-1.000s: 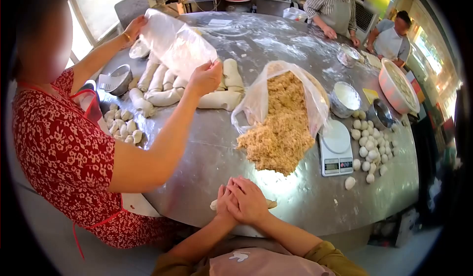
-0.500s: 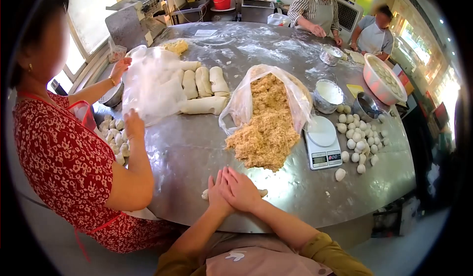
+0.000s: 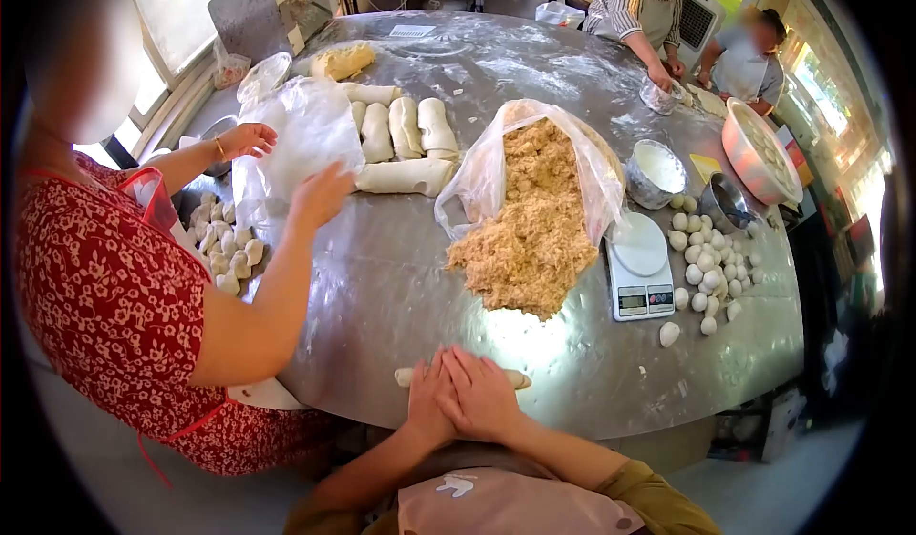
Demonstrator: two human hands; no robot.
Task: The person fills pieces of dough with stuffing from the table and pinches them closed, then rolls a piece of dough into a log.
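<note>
A short roll of pale dough lies on the metal table near its front edge, and both my hands press on it. My left hand is flat with fingers stretched forward. My right hand overlaps its inner side, fingers also extended. Between and under the palms the dough is hidden; only its two ends show. Beyond my hands a crumbly tan mass spills from an open clear plastic bag. To its right stands a white kitchen scale, beside many small dough balls.
At the left a person in a red patterned dress reaches over a plastic sheet beside thick dough rolls. White powder fills a bowl. Two people work at the far right, near a pink basin.
The neighbouring person has lowered the plastic sheet onto the dough rolls and lifted their hands off it. My hands stay on the dough, having shifted slightly. The view has tilted a little.
</note>
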